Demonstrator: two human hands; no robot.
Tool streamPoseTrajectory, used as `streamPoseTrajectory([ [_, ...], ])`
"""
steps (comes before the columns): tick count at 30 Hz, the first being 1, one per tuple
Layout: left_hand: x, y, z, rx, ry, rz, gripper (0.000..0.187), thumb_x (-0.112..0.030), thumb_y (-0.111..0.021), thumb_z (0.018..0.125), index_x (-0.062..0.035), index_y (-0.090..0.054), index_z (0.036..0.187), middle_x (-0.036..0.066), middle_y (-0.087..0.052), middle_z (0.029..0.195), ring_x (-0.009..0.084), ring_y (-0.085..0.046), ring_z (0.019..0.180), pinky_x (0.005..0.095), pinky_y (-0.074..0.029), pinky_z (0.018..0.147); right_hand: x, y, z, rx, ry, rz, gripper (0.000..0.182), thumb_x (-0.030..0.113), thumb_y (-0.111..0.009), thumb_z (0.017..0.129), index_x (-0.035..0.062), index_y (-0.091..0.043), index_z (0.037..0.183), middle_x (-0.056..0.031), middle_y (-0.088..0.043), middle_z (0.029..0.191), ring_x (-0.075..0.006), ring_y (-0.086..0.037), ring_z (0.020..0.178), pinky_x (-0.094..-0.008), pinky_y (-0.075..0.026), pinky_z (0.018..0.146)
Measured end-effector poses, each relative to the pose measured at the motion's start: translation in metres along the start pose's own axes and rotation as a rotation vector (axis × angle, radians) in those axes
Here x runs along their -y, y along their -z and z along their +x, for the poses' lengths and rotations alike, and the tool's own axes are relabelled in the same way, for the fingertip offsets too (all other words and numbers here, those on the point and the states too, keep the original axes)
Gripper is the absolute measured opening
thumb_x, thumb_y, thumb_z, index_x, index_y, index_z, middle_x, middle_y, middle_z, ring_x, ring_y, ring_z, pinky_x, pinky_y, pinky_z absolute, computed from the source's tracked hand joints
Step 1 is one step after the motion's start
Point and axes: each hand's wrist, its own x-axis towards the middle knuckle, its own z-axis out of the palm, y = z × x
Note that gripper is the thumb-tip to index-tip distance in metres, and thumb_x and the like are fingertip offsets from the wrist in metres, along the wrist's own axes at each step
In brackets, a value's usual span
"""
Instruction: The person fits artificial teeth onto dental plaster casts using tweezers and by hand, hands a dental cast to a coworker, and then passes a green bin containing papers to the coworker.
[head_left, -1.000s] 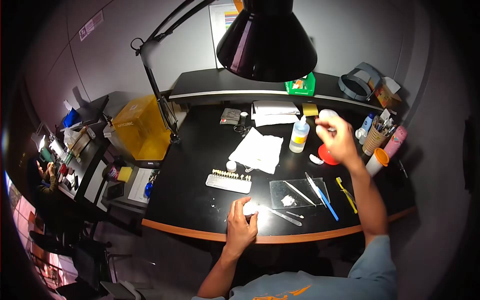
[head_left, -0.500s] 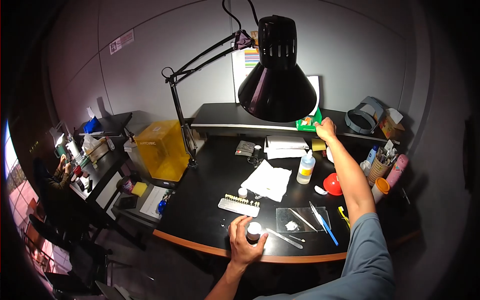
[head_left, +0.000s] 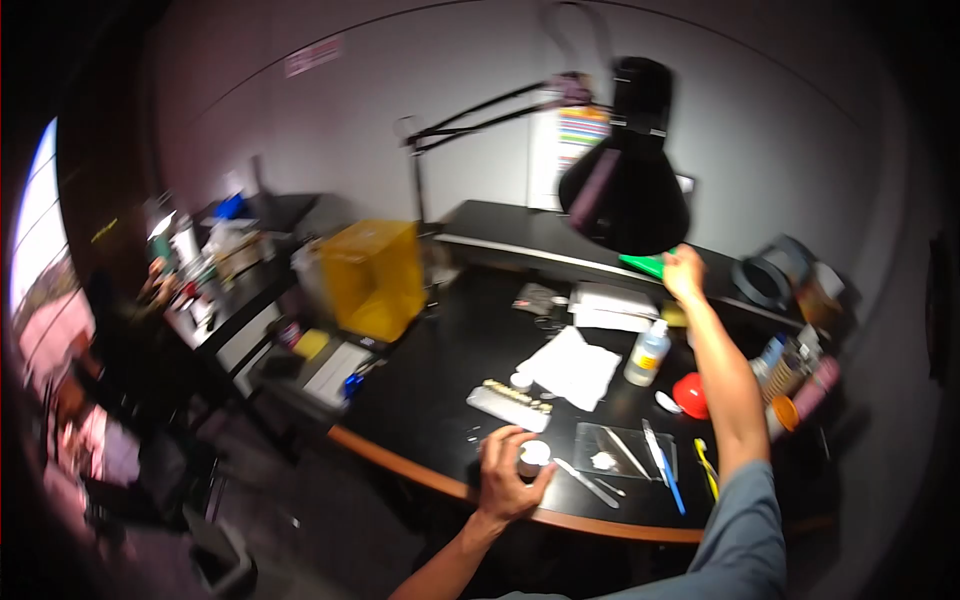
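Observation:
At the desk's front edge, my left hand (head_left: 510, 478) curls its fingers and thumb around a small jar (head_left: 534, 460) with a white top. My right hand (head_left: 684, 273) reaches to the raised shelf and grips the right end of a green box (head_left: 643, 264), partly hidden by the lamp head. Right of the jar lie a metal spatula (head_left: 588, 483) and a glass slab (head_left: 590, 436) with white powder (head_left: 603, 461) on it. A thin stick and a blue-handled brush (head_left: 670, 485) rest across the slab. Behind the jar is a tooth shade guide (head_left: 510, 406).
A black desk lamp (head_left: 630, 190) overhangs the desk. White tissue (head_left: 575, 365), a dropper bottle (head_left: 647, 355), a red bowl (head_left: 690, 395) and a yellow toothbrush (head_left: 706, 465) lie about. A head visor (head_left: 765, 275) sits on the shelf. Another person works at the far-left table (head_left: 240, 300).
The view has turned left, so everything appears shifted right and slightly blurred. The green box looks tilted at the right hand. The left hand stays around the jar.

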Motion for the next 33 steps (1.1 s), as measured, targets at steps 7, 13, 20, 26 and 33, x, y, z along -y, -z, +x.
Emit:
streamPoseTrajectory([
  [7,0.009,0.017,-0.005,-0.169,0.046,-0.228,0.031,-0.017,-0.086,0.082,-0.0051,-0.071,0.107,0.017,-0.064,0.127,0.0321,-0.063,0.121,0.0428,-0.051,0.101,0.094,0.026,-0.090,0.338,0.063,0.580,0.033,0.016,-0.071,0.102,0.0096,-0.048,0.080,0.0049,-0.045,0.067,-0.0045,-0.046,0.059,-0.0245,-0.041,0.048],
  [13,0.036,0.053,0.013,-0.137,0.328,-0.599,0.074,-0.027,-0.078,0.098,-0.0030,-0.036,0.155,0.018,-0.046,0.151,0.0315,-0.044,0.146,0.0473,-0.044,0.113,0.200,0.066,-0.205,0.756,-0.097,0.876,0.021,0.021,-0.068,0.105,0.0053,-0.059,0.095,0.0010,-0.059,0.088,-0.0089,-0.057,0.076,-0.0269,-0.056,0.063],
  [20,0.032,0.119,0.019,-0.444,0.357,-0.780,0.066,-0.014,-0.068,0.104,-0.0060,-0.031,0.157,0.009,-0.052,0.139,0.0183,-0.054,0.128,0.0374,-0.051,0.108,0.328,0.055,-0.301,0.824,0.184,0.824,0.016,0.001,-0.075,0.094,-0.0032,-0.060,0.089,-0.0172,-0.067,0.084,-0.0213,-0.072,0.075,-0.0378,-0.056,0.064],
  [26,0.089,0.178,-0.002,-0.963,0.519,-0.904,0.047,-0.012,-0.076,0.099,-0.0075,-0.049,0.136,0.007,-0.063,0.120,0.0165,-0.066,0.104,0.0325,-0.059,0.084,0.420,0.036,-0.373,0.731,0.414,0.911,0.013,0.004,-0.076,0.090,-0.0012,-0.065,0.092,-0.0220,-0.067,0.092,-0.0426,-0.071,0.080,-0.0470,-0.058,0.067],
  [33,0.190,0.238,-0.052,-1.050,0.403,-0.648,0.033,-0.005,-0.070,0.098,-0.0060,-0.054,0.127,0.006,-0.067,0.111,0.0144,-0.067,0.096,0.0300,-0.057,0.078,0.450,0.025,-0.419,0.967,0.413,0.976,0.021,0.003,-0.076,0.091,-0.0032,-0.066,0.109,-0.0213,-0.066,0.108,-0.0375,-0.073,0.089,-0.0400,-0.063,0.075],
])
